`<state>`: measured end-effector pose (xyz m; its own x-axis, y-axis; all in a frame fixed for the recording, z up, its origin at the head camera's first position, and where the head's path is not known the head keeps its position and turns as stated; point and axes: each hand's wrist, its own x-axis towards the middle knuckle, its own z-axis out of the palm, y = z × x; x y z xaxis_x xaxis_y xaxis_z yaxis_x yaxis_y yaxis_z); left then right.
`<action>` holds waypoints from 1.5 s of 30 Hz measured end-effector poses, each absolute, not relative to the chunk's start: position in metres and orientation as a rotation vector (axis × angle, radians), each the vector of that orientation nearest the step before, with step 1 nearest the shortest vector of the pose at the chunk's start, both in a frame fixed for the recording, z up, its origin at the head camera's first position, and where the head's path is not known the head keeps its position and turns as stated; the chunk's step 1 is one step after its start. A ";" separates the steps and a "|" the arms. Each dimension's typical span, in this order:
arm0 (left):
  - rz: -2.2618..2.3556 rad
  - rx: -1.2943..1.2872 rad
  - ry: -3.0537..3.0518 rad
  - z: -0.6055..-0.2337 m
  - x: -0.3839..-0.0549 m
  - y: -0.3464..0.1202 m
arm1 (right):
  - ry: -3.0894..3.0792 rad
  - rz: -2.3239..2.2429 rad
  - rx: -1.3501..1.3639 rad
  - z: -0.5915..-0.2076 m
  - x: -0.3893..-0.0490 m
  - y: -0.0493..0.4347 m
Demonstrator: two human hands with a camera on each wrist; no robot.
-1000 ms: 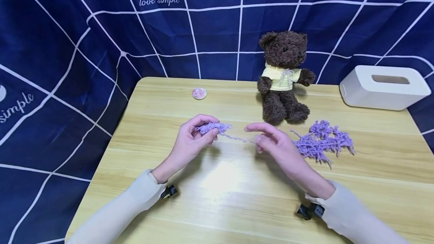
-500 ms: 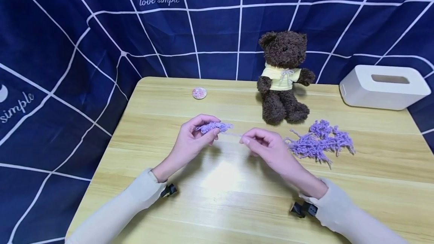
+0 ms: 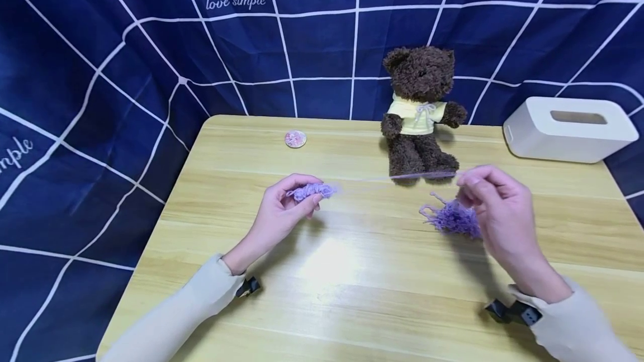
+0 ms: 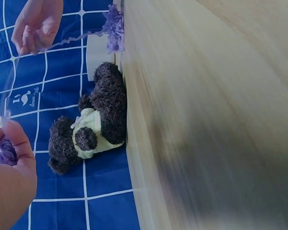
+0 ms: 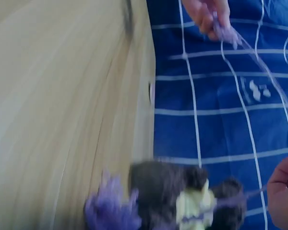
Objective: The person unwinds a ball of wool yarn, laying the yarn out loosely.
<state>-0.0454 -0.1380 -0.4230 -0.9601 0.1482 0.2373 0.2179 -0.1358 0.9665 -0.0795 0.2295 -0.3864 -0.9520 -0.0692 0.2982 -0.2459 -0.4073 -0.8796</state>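
In the head view my left hand [image 3: 287, 208] holds a small wound bundle of purple yarn [image 3: 311, 190] between thumb and fingers. A blurred strand of yarn [image 3: 382, 178] runs from that bundle across to my right hand [image 3: 503, 214], whose thumb and fingertips pinch it. Below and left of the right hand, a loose purple yarn pile [image 3: 455, 219] lies on the table, partly hidden by that hand. A strand also leads from the right hand to the loose pile [image 4: 114, 28] in the left wrist view.
A brown teddy bear [image 3: 421, 110] in a yellow shirt sits behind the loose pile. At the back right stands a white tissue box [image 3: 571, 130]. One round pink badge [image 3: 295, 138] lies near the back edge of the wooden table [image 3: 226, 149].
My right hand first came closer to the left hand, then moved far out to the right and up, drawing the strand long. My left hand stayed nearly in place with the bundle.
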 end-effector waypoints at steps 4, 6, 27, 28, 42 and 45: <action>-2.271 -0.435 -2.041 -0.423 -0.046 -0.141 | -1.454 2.584 0.401 -0.389 -0.087 0.259; -2.267 -0.432 -2.041 -0.423 -0.046 -0.142 | -1.359 2.604 0.338 -0.389 -0.089 0.272; -2.357 -0.390 -1.917 -0.420 -0.044 -0.149 | -1.249 2.522 0.024 -0.402 -0.098 0.334; -2.360 -0.397 -1.902 -0.419 -0.044 -0.148 | -1.247 2.532 0.024 -0.404 -0.097 0.334; -2.290 -0.284 -1.795 -0.415 -0.045 -0.157 | -0.932 2.698 -0.006 -0.424 -0.107 0.375; -2.265 -0.296 -1.787 -0.415 -0.045 -0.158 | -0.782 2.760 -0.008 -0.428 -0.112 0.389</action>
<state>-0.0452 -0.1577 -0.4146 -0.9506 -0.0625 0.3042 0.3104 -0.2227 0.9242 -0.1119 0.3891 -0.4281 -0.9631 0.2605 0.0682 -0.2576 -0.8172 -0.5156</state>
